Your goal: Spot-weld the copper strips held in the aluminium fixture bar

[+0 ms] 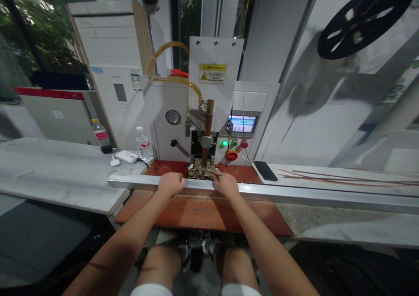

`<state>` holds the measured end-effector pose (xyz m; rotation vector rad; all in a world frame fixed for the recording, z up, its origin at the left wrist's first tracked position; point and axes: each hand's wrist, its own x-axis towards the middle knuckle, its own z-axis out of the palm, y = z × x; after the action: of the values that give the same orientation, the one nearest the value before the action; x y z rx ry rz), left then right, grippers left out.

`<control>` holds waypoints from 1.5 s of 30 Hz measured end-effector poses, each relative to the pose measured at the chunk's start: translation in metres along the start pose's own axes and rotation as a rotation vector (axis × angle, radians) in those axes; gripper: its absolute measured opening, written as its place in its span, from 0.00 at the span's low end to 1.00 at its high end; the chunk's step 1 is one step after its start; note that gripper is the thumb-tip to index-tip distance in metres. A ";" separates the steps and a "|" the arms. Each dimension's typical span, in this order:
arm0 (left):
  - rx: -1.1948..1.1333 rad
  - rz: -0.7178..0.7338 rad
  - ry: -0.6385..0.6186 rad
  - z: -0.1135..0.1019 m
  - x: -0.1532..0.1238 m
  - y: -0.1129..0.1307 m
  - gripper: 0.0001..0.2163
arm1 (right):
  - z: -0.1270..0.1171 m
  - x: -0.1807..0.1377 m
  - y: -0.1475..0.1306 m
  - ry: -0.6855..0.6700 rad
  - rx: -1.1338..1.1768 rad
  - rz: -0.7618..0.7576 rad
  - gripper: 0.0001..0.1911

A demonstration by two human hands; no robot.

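Note:
A long aluminium bar [294, 195] lies across the brown wooden work plate [203, 213] in front of a white spot-welding machine [212, 99]. My left hand [170, 184] is closed over the bar's near edge, left of the machine's copper electrode [207, 134]. My right hand [225, 183] grips the same bar just right of the electrode. The electrode tip points down at a brass-coloured fixture [201, 169] right behind the bar, between my two hands.
Two plastic water bottles [143, 144] and a white power bank [126, 156] stand on the marble counter [59, 169] at left. A black phone [266, 170] and thin copper rods [343, 177] lie on the right counter. A black reel [363, 16] hangs upper right. My knees are below the table.

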<state>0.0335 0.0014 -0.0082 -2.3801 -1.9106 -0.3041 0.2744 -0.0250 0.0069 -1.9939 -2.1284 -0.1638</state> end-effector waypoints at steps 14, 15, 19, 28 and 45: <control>-0.120 0.121 -0.083 -0.010 0.010 -0.012 0.18 | -0.001 -0.002 -0.002 0.015 -0.016 -0.001 0.22; -0.123 0.121 -0.076 -0.009 0.010 -0.014 0.19 | -0.001 -0.002 -0.002 0.015 -0.017 -0.001 0.22; -0.104 0.100 -0.024 -0.007 0.007 -0.023 0.19 | -0.001 -0.002 -0.002 0.022 -0.017 -0.011 0.22; -0.014 0.021 0.008 -0.009 -0.005 -0.031 0.19 | -0.004 -0.003 -0.003 -0.002 -0.007 0.012 0.23; 0.057 -0.081 0.031 -0.005 -0.005 -0.025 0.21 | -0.003 -0.004 -0.004 -0.010 -0.010 0.014 0.22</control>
<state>0.0074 0.0008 -0.0060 -2.2533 -1.9771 -0.2855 0.2709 -0.0296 0.0094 -2.0190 -2.1235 -0.1624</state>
